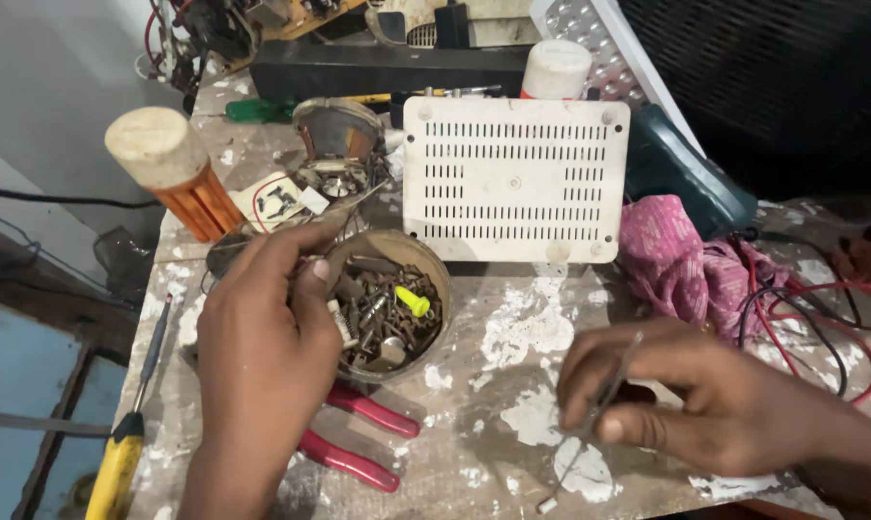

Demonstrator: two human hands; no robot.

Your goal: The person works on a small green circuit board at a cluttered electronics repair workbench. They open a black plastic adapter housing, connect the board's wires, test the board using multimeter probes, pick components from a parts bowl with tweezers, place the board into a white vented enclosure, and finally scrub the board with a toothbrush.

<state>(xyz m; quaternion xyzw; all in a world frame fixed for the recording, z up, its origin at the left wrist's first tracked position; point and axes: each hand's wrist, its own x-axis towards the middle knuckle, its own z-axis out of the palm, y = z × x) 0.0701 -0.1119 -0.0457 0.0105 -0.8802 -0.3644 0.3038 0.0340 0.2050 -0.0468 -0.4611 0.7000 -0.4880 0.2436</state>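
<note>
- The left hand is laid over the rim of a round bowl of mixed screws and small metal parts, fingers curled at its near-left edge; whether a part is pinched cannot be told
- The right hand is closed on thin metal tweezers, gripped near mid-length, with the tips pointing down toward the paint-flecked tabletop
- The tweezers are judged light, stiff and springy, best pinched at the middle of the arms; the screws look small, hard and likely to slip, so tip grasping would suit them
- A small yellow plastic piece lies among the screws, just right of the left fingers
- Red-handled pliers lie just beneath the left hand, and a yellow-handled screwdriver well to its left
- Beyond both hands a white vented rectangular cover is set, with a pink cloth above the right hand
- An orange ribbed cylinder with a pale round cap stands beyond the left hand; no label can be read on it
</note>
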